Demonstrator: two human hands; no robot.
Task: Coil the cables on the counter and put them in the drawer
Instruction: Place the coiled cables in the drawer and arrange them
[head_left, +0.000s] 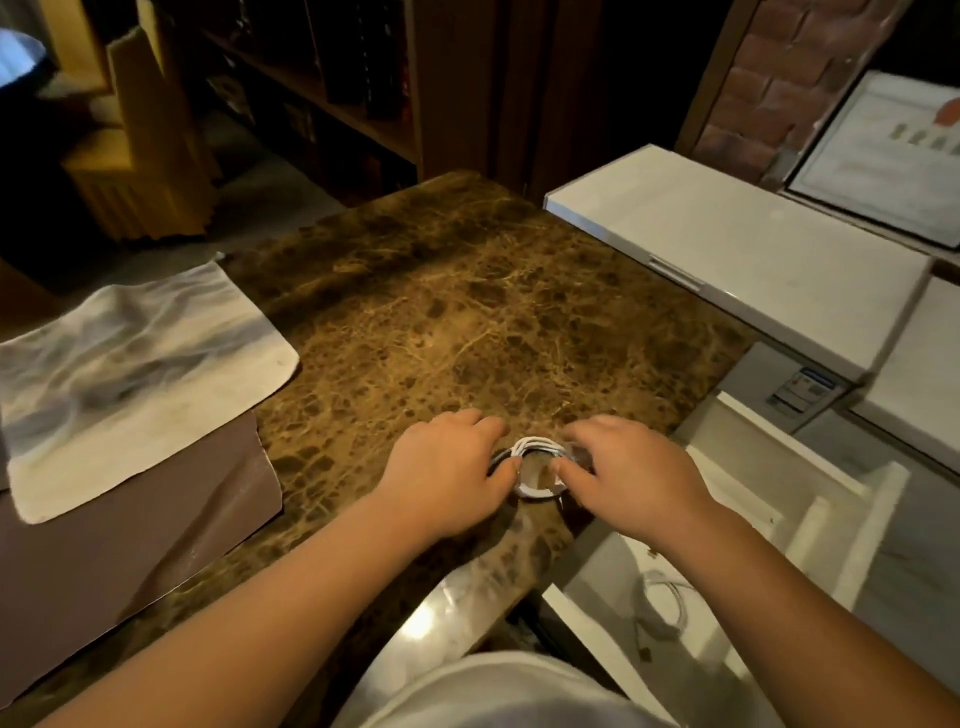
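Bottom edge of frame: pale shirt front (498, 691) of the person, cut off. Lower right: open white drawer (769, 525) with dividers. One loosely coiled white cable (662, 608) already lies in its near compartment, dim and partly behind the right forearm; its plug ends are hard to make out.

Centre, low: both hands meet on the brown veined marble worktop (467, 312) near its front edge. Between them sits a small white coiled cable (535, 449), several turns stacked into a ring. Left hand (447, 467): grip closed on the ring's left side, thumb and fingertips pinching the turns. Right hand (631, 478): fingers curled over the ring's right side, holding it too. Judged purpose: two-sided hold keeps the turns from springing apart before transfer to the drawer, which stands just right of the hands. The coil's lower arc and any loose tail are hidden under the fingers; a darker strand at the left may be a second cable, cannot tell.

Left of frame: grey-white streaked cloth (130, 374) draped over a brown box (130, 540).

Upper right: white cabinet tops (727, 249), framed sheet, print unreadable. Upper left: dark shelving, contents indistinct.
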